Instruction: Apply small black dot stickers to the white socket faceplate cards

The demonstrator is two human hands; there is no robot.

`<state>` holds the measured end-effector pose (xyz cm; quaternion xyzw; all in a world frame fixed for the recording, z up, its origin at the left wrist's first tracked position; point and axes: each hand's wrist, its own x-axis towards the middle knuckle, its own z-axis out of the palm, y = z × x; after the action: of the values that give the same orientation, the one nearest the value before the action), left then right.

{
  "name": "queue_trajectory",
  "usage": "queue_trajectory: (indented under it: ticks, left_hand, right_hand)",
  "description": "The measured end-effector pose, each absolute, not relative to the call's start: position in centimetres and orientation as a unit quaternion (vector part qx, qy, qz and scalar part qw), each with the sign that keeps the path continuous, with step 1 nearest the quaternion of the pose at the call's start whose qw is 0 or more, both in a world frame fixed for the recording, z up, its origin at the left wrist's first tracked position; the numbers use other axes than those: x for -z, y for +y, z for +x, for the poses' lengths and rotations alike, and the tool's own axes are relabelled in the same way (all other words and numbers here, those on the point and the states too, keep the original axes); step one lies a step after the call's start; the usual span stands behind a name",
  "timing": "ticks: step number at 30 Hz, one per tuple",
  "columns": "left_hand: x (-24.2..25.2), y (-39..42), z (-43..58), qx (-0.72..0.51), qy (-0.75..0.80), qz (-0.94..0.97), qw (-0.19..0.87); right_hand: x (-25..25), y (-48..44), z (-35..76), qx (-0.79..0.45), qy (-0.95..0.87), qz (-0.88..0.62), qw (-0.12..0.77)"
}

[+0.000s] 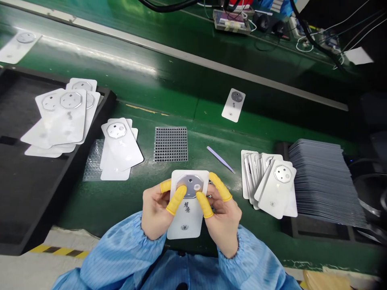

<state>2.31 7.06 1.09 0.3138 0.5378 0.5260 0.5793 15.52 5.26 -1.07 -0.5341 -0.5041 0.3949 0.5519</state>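
The panel (184,217) is at the near middle, raised in front of the body, with its printed side up and its octagon (191,192) at the far end. The left hand (157,211) has its thumb laid on the left part of the octagon, and its other fingers are bent around the left edge and behind; the gap is closed down to the panel's thickness. The right hand (225,221) pinches the other side in a similar way, its thumb lower on the octagon, its index finger rather straight beside the edge. How firmly they press, I cannot tell. Yellow cots (177,200) cover the thumbs and index fingers. To do this pressing well, I think both thumbs should give equal force, with support directly behind, so that the panel does not bend; only the cots should touch the glossy face, because bare skin could leave marks. Just beyond lie the tweezers (220,159), on the right, and a dotted sheet (171,144), on the left. Farther left, a small pile (121,151) partly covers bubble wrap (91,165), beside a black tray (21,189) with more panels. On the right, a fanned pile (276,191) lies beside a dense grey stack (323,181). One lone panel (234,105) rests at the far side.
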Motion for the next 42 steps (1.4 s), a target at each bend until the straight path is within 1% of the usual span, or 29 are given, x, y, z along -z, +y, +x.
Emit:
queue_trajectory:
  ticks: [2, 6, 9, 10, 12, 14, 16, 18, 21, 23, 25, 27, 31, 33, 35, 42]
  left_hand:
    - [-0.3, 7.3, 1.9, -0.505, 0.553, 0.296, 0.593]
    - [1.4, 7.7, 0.9, -0.461, 0.527, 0.248, 0.67]
    - [1.7, 7.8, 0.1, -0.439, 0.514, 0.239, 0.697]
    - [1.6, 7.9, -0.3, -0.434, 0.517, 0.246, 0.696]
    - [1.4, 8.3, -1.6, -0.417, 0.526, 0.265, 0.692]
    - [1.4, 9.0, -3.4, -0.385, 0.538, 0.293, 0.691]
    - [1.8, 9.5, -5.4, -0.346, 0.55, 0.344, 0.677]
    - [2.6, 9.6, -7.2, -0.307, 0.579, 0.435, 0.618]
    - [3.7, 8.4, -8.6, -0.278, 0.633, 0.541, 0.478]
    - [4.3, 6.9, -8.8, -0.284, 0.649, 0.608, 0.359]
    - [4.8, 5.3, -8.5, -0.283, 0.629, 0.684, 0.237]
    - [5.3, 4.0, -8.1, -0.27, 0.594, 0.74, 0.166]
    - [6.8, 2.9, -7.4, -0.269, 0.561, 0.774, 0.114]
    - [7.4, 2.8, -7.3, -0.282, 0.56, 0.772, 0.101]
    - [7.7, 2.9, -7.2, -0.296, 0.56, 0.767, 0.1]
    - [7.7, 2.8, -7.1, -0.299, 0.572, 0.756, 0.113]
  right_hand:
    - [1.5, 5.4, 15.1, -0.414, -0.496, -0.534, 0.545]
    - [2.3, 5.6, 14.5, -0.455, -0.495, -0.516, 0.53]
    - [2.6, 6.4, 15.0, -0.448, -0.544, -0.508, 0.495]
    - [2.7, 7.0, 15.5, -0.416, -0.577, -0.513, 0.48]
    - [3.2, 8.7, 17.2, -0.288, -0.659, -0.539, 0.437]
    - [4.1, 10.7, 19.5, -0.125, -0.725, -0.572, 0.363]
    - [5.5, 12.6, 21.8, -0.03, -0.751, -0.592, 0.29]
    - [7.1, 14.0, 23.5, -0.014, -0.763, -0.591, 0.263]
    - [8.3, 14.6, 24.5, -0.041, -0.772, -0.573, 0.273]
    - [8.0, 14.2, 24.0, -0.059, -0.77, -0.57, 0.281]
    - [6.9, 13.2, 22.6, -0.102, -0.779, -0.553, 0.276]
    - [5.7, 12.0, 20.4, -0.156, -0.817, -0.493, 0.254]
    - [4.8, 10.4, 15.6, -0.226, -0.902, -0.33, 0.163]
    - [4.9, 10.4, 14.0, -0.251, -0.915, -0.297, 0.105]
    - [5.0, 10.6, 13.1, -0.258, -0.919, -0.288, 0.069]
    - [4.5, 10.6, 12.8, -0.202, -0.936, -0.287, 0.035]
